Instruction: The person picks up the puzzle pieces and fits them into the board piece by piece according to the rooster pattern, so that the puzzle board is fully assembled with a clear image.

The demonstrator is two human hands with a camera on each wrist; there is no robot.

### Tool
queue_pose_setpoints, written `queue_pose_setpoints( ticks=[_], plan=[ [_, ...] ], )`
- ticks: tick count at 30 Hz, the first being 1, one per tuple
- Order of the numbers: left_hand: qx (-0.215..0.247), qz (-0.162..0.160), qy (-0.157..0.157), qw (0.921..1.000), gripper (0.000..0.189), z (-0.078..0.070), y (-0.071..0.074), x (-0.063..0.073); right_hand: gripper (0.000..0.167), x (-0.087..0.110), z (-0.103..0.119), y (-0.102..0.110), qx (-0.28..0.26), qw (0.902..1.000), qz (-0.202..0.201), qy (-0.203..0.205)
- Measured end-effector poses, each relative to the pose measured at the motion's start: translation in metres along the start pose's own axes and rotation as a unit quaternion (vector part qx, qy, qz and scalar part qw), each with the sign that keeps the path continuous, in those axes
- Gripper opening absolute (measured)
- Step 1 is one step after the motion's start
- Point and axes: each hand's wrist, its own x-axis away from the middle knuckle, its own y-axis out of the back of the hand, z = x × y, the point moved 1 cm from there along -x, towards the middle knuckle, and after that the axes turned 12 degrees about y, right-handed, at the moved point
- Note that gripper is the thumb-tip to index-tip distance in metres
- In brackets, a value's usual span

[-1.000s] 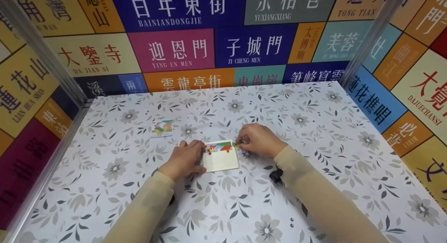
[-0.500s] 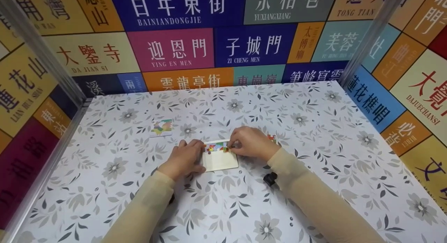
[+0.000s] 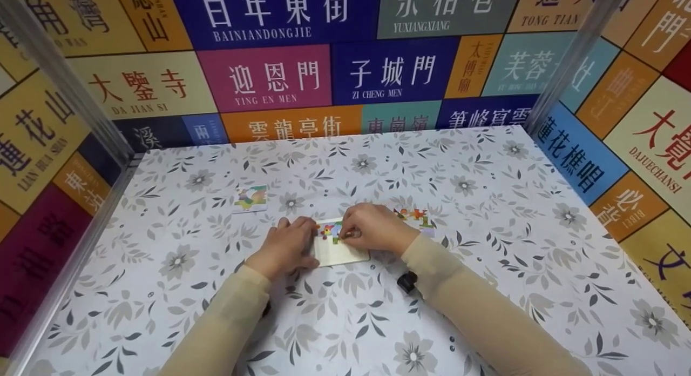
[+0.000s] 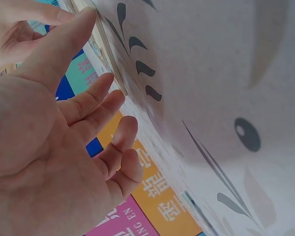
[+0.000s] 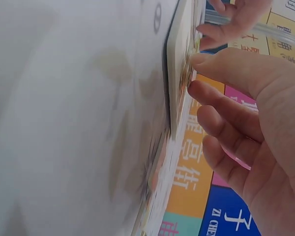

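Note:
A shallow pale puzzle board (image 3: 345, 254) lies mid-table, colourful jigsaw pieces (image 3: 327, 230) along its far side. My left hand (image 3: 284, 243) holds the board's left side, thumb by the near corner and fingers by the far one; in the left wrist view the thumb (image 4: 78, 29) meets the board's edge. Over the board's right part, my right hand (image 3: 378, 226) pinches a small puzzle piece (image 3: 337, 240) with a green part showing. In the right wrist view the thumb (image 5: 221, 61) and index finger are close together at the board's surface. The right hand hides part of the board.
Loose puzzle pieces (image 3: 414, 215) lie on the table just right of the right hand. A small joined patch of puzzle pieces (image 3: 250, 197) sits to the back left. The table (image 3: 345, 322) has a floral cover, and printed panels (image 3: 264, 76) wall its back and sides.
My right hand has moved left from beside the board to over it, carrying the puzzle piece. Loose pieces behind it have come into sight. The left hand has stayed put.

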Motion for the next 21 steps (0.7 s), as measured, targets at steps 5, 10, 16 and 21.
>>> queue_pose_setpoints(
  ticks=[5, 10, 16, 21],
  plan=[
    [-0.003, -0.007, -0.005, 1.0, 0.069, 0.0, -0.001, 0.0, 0.011, -0.004, 0.004, 0.0, 0.003, 1.0, 0.001, 0.002],
    [-0.002, -0.006, -0.008, 0.9999, 0.066, 0.001, -0.001, 0.001, 0.012, -0.009, 0.007, -0.001, 0.009, 0.9998, 0.003, 0.017],
    [-0.008, -0.004, -0.011, 0.9999, 0.067, -0.002, 0.0, -0.001, 0.013, -0.012, 0.012, -0.004, 0.026, 0.9995, -0.003, 0.015],
    [-0.006, 0.001, -0.006, 1.0, 0.069, 0.001, -0.001, 0.0, 0.013, -0.017, 0.017, -0.008, 0.037, 0.999, 0.001, 0.027]
  ],
)
